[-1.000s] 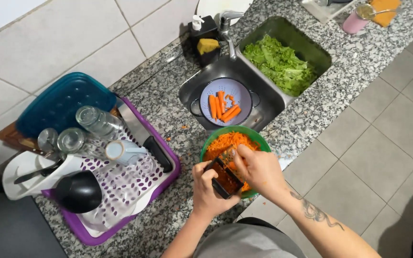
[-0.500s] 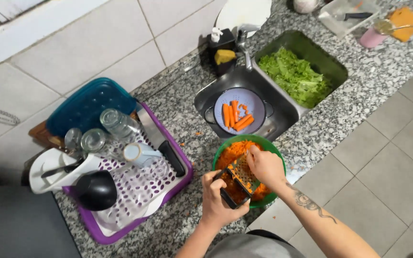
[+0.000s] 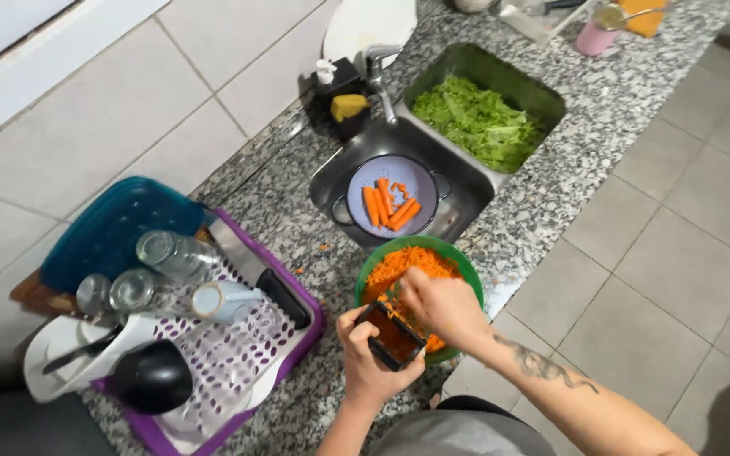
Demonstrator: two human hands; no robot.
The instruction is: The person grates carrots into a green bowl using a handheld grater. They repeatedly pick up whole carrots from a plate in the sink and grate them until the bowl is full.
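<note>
The left hand (image 3: 365, 363) wraps its fingers tightly around a stiff grater (image 3: 392, 335); the right hand (image 3: 441, 306) pinches a slippery, probably wet carrot stub over the green bowl (image 3: 466, 270).

Orange grated carrot (image 3: 411, 263) fills a green bowl (image 3: 466, 272) on speckled grey granite counter (image 3: 542, 203). Orange carrot sticks (image 3: 389, 205) lie in a lilac-blue colander (image 3: 420, 179); the drying rack (image 3: 302, 338) is purple, the lettuce (image 3: 475, 122) bright green
</note>
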